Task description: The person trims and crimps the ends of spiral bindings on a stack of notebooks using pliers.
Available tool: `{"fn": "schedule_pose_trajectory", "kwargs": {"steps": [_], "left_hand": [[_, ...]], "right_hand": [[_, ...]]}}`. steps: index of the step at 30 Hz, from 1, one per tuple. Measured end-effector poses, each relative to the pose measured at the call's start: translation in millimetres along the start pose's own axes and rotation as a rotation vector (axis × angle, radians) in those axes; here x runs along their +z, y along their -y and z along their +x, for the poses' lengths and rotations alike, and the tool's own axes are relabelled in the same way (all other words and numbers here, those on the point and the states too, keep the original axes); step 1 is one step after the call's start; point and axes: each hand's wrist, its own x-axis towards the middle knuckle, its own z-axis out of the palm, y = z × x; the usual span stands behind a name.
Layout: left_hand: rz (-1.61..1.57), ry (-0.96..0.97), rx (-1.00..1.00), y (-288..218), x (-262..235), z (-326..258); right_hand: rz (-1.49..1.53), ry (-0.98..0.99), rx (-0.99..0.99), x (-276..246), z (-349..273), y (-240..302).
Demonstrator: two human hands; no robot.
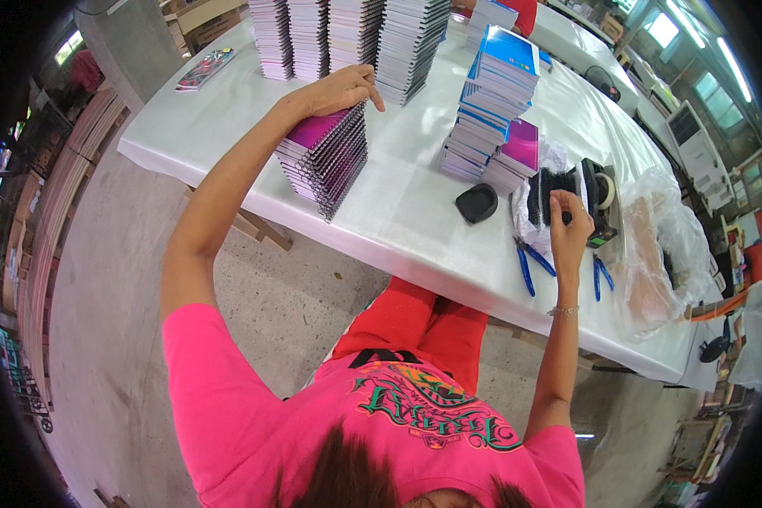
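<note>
My left hand [345, 90] lies over the top of a stack of purple spiral-bound notebooks [326, 161], touching it, its fingers bent loosely over the edge and holding nothing. The stack's black coil spines face right. At the right, my right hand [571, 222] has its fingertips pinched together at a heap of black binding coils [557, 184], which lies on white wrapping. The fingertips seem to grip a coil, partly hidden among the others. Left of that hand lies a small black rounded object [477, 203]. Blue-handled pliers [527, 269] lie just below the coils.
Tall stacks of spiral-bound books [353, 38] stand at the far side. Blue-covered books [491, 93] and purple books [516, 152] are piled mid-table. A second blue-handled tool [601, 278], a tape roll [604, 191] and clear plastic bags [665, 245] lie right. A person's red sleeve [523, 15] shows beyond.
</note>
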Motion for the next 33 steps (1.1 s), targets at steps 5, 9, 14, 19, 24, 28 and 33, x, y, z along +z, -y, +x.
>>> {"fn": "schedule_pose_trajectory", "kwargs": {"steps": [5,9,14,19,24,28,33], "left_hand": [[0.087,-0.030,0.031,5.0,7.5,1.9],[0.104,-0.034,0.113,4.8,4.0,-3.2],[0.132,-0.077,-0.026,-15.8,-3.6,-5.1],[0.202,-0.255,0.074,-84.5,-13.3,0.2],[-0.077,-0.225,0.148,-143.5,24.4,-1.8],[-0.215,-0.357,0.221,-182.5,76.0,0.9],[0.023,0.082,0.066,-205.1,112.5,-17.9]], "right_hand": [[0.370,-0.049,0.223,29.3,25.3,-28.4],[0.260,-0.075,0.275,53.0,57.5,-30.4],[0.380,0.061,0.474,86.7,76.0,-36.3],[0.811,0.199,0.668,74.1,73.4,-65.6],[0.580,0.021,0.555,37.1,52.6,-38.5],[0.591,0.374,0.370,-19.0,13.1,1.1],[0.454,0.730,0.079,-28.0,-28.1,85.8]]}}
